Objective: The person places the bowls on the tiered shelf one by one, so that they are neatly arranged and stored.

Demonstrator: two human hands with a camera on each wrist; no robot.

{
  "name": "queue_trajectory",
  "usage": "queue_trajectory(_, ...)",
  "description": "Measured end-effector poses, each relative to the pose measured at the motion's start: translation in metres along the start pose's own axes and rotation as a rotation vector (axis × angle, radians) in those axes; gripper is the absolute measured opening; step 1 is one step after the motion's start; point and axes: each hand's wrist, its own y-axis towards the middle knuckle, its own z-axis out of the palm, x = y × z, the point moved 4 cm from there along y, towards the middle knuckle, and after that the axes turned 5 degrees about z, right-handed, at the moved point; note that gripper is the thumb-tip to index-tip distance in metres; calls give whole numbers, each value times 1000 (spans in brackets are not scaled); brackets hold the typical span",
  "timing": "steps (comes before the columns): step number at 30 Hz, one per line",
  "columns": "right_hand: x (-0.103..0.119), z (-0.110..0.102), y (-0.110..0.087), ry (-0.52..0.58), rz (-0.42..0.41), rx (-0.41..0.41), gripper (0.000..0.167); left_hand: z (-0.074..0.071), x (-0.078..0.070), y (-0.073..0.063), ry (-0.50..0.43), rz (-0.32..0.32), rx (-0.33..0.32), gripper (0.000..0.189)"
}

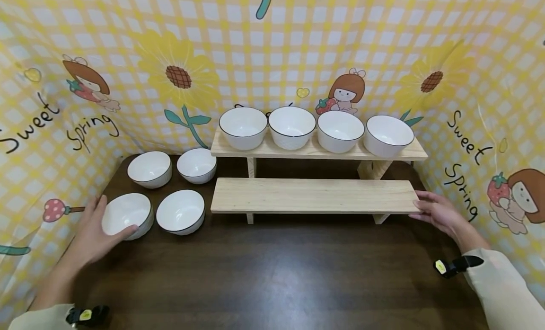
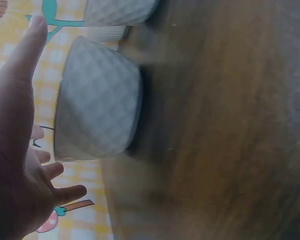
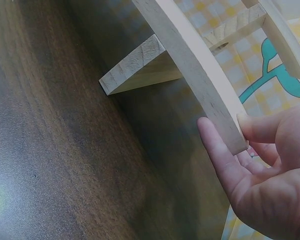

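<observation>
Two-tier rack (image 1: 251, 167), loaded above and flanked at left.
Four bowls (image 1: 292, 127) are lined up on the upper shelf (image 1: 264, 151); the lower shelf (image 1: 315, 195) is set in front of and below it. On the surface (image 1: 272, 278), left of the rack, four more bowls (image 1: 180, 212) are arranged two behind two.

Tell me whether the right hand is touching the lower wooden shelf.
Touching. The right wrist view shows it: the right hand grips the end of the lower wooden shelf, its digits against the wood with no gap.
</observation>
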Motion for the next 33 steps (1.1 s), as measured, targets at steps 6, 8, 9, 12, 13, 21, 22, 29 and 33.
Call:
queue_trajectory(6,0,1,-1,-23,2,-3,67,9,4,1,-10,-26,27,120)
queue_trajectory(8,1,0,-2,-28,2,-7,66,12,5,2,11,-40,43,122)
queue_trajectory(9,1,0,-2,-29,2,-10,66,13,5,3,22,-47,51,123)
queue_trajectory(12,1,0,-3,-35,0,-14,66,16,5,6,47,-69,65,126)
queue_trajectory(13,1,1,-3,-26,3,-15,66,16,5,6,53,-80,71,127)
queue_trajectory(21,0,1,-3,-23,9,-13,66,15,7,8,114,-168,149,131)
queue_trajectory(22,1,1,-2,-14,9,-13,66,15,6,8,121,-169,151,132)
queue_trajectory(29,2,2,-2,-35,6,-6,67,13,5,10,144,-201,162,136)
queue_trajectory(33,2,2,-1,-26,-2,-8,66,12,4,14,154,-193,178,140)
